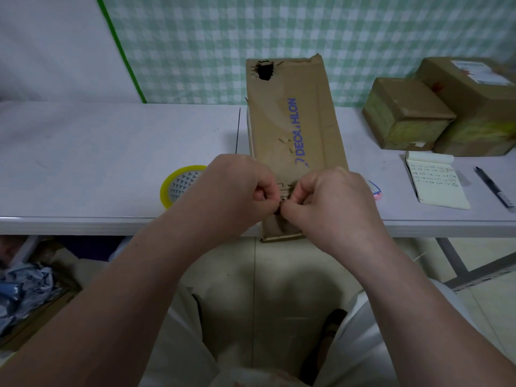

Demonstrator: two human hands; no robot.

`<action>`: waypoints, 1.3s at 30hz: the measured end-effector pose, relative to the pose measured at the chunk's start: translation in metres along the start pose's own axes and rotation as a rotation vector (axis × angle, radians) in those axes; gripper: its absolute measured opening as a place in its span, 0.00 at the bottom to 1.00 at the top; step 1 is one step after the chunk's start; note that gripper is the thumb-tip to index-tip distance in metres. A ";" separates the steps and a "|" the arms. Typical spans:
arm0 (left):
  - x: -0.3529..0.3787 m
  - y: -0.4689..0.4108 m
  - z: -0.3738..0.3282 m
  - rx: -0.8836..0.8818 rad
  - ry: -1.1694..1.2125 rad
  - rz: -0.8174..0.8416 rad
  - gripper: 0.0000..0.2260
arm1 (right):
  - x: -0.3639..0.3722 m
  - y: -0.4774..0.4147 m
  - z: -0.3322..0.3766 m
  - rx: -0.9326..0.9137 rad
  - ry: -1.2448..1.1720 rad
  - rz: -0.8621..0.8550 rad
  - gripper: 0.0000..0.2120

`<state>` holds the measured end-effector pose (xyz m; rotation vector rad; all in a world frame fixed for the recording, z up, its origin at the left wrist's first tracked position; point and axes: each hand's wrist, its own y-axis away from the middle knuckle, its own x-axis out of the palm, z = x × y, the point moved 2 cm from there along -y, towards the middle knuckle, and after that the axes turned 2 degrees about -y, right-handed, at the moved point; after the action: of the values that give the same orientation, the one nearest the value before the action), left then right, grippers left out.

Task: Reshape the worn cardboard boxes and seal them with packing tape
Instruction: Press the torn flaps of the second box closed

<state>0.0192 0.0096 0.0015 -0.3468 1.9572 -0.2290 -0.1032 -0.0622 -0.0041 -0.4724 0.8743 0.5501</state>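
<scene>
both forearms reach in from the bottom of the view and meet over the near edge of the white table (111,152). left hand (240,188) and right hand (329,202) sit knuckle to knuckle, fingers curled tight, thumbs and forefingers pinching together at 1 spot on the near end of the cardboard box (293,121). what they pinch looks like a small torn bit of the box's own end flap; the fingers hide most of it, so its shape cannot be told.

the cardboard box lies lengthwise away from the person, straight ahead of the hands and partly under them, its near end jutting a little past the table's front edge. it is brown and creased, with blue decathlon lettering running along its length, a ragged dark hole near its far left corner and a torn far edge.

just left of the left hand, partly hidden by the wrist, a yellow roll of packing tape (178,185) lies flat on the table. to the right, well apart from the hands, 2 closed brown boxes touch each other: a smaller box (405,113) and a larger box (480,107). in front of them lie a written notepad (435,180) and a black pen (492,187).
</scene>
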 end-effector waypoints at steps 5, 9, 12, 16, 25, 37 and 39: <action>0.001 0.002 0.004 -0.004 0.012 -0.021 0.03 | -0.007 -0.001 -0.005 -0.023 -0.075 0.025 0.07; 0.002 0.004 0.008 -0.121 0.142 -0.064 0.08 | -0.014 -0.002 -0.012 -0.023 -0.184 0.072 0.07; 0.005 0.003 0.013 -0.182 0.243 -0.076 0.09 | -0.010 -0.005 -0.013 -0.057 -0.126 0.040 0.06; 0.010 -0.002 0.020 -0.232 0.296 -0.078 0.06 | -0.002 -0.008 -0.011 -0.086 -0.061 -0.039 0.06; 0.017 -0.014 0.025 -0.298 0.326 -0.148 0.09 | 0.004 -0.019 -0.010 -0.142 0.012 -0.138 0.08; 0.016 -0.021 0.022 -0.144 0.206 -0.187 0.06 | 0.003 -0.024 -0.012 -0.159 0.053 -0.144 0.08; 0.016 -0.023 0.023 -0.135 0.217 -0.169 0.05 | 0.003 -0.023 -0.012 -0.163 0.051 -0.145 0.08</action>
<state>0.0374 -0.0179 -0.0139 -0.5984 2.1641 -0.2527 -0.0938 -0.0863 -0.0098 -0.6950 0.8398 0.4794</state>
